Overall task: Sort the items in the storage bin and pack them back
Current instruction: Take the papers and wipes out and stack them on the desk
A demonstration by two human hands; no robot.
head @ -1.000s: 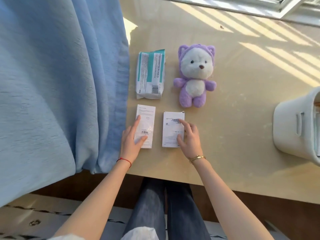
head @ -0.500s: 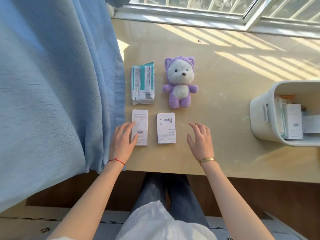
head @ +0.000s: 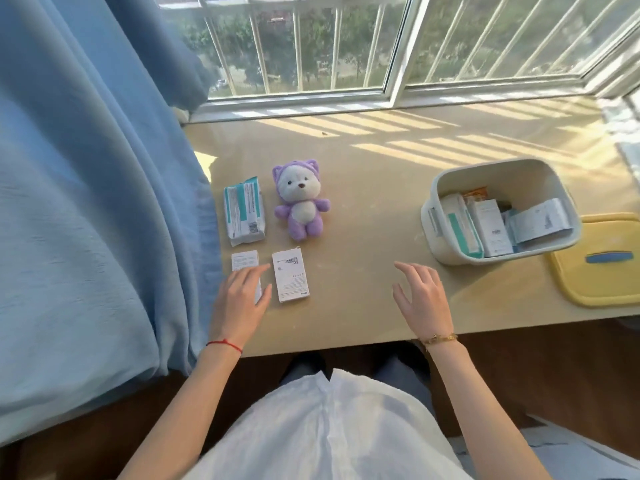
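Two small white boxes lie side by side near the table's front edge: the left box (head: 245,263) is partly covered by my left hand (head: 240,301), whose fingers are straight over it; the right box (head: 290,279) lies free. Behind them lie a white-and-teal wipes pack (head: 244,211) and a purple plush bear (head: 300,199). My right hand (head: 420,297) hovers open over bare table, between the boxes and the white storage bin (head: 450,252). The bin holds several boxes and packets standing on edge.
A blue curtain (head: 97,202) hangs over the table's left side, touching the wipes pack's edge. A yellow lid with a blue handle (head: 604,259) lies right of the bin. The window sill runs along the back. The wooden table (head: 363,209) ends just below my hands.
My right hand left the right white box and moved right toward the bin. My left hand stays over the left box. The view tilted up, showing the whole bin and window.
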